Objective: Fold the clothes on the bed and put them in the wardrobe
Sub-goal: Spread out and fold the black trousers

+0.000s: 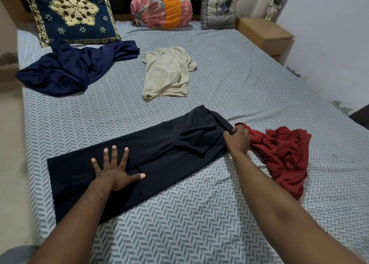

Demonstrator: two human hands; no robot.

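Black trousers [159, 153] under flat, splayed left hand [115, 171], waistband [223, 122] in pinch of right hand [237, 139]

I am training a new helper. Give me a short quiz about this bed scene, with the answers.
1. True or false: the left hand lies flat on the black trousers.
2. The right hand: A) pinches the waistband end of the trousers; B) lies open and flat; C) hangs idle.
3. What colour is the crumpled garment beside the right hand?
Key: 1 true; 2 A; 3 red.
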